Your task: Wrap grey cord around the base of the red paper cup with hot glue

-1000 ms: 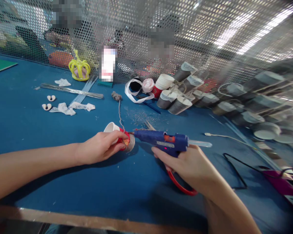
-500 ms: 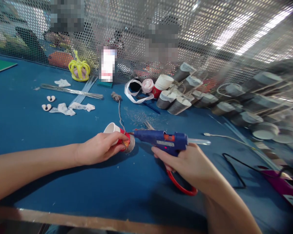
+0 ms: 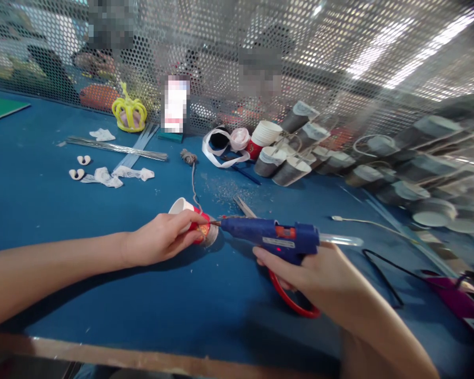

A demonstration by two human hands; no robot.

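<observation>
My left hand (image 3: pixel 168 237) is closed around a red and white paper cup (image 3: pixel 199 234), tipped on its side with its white mouth to the upper left. Grey yarn (image 3: pixel 193 181) runs from a small bundle on the table down to the cup, and some is wound near the cup's base. In my right hand (image 3: pixel 304 271) is a blue hot glue gun (image 3: pixel 270 237), a clear glue stick jutting from its back. Its nozzle points left, at the cup's base end. Red-handled scissors (image 3: pixel 292 302) lie partly hidden under the gun and hand.
Metal wires (image 3: pixel 116 148), lace scraps and a yellow crown-shaped piece (image 3: pixel 129 115) lie at left. A phone (image 3: pixel 175 105) stands against the mesh screen. White ribbon (image 3: pixel 213 158), stacked cups (image 3: pixel 265 132) and several grey-wrapped cups (image 3: pixel 292 171) fill the back right. A black cord (image 3: pixel 383 276) lies at right.
The glue gun and my right hand have shifted right and slightly down, the nozzle moving toward the cup's base end. My left hand holds the cup almost unmoved.
</observation>
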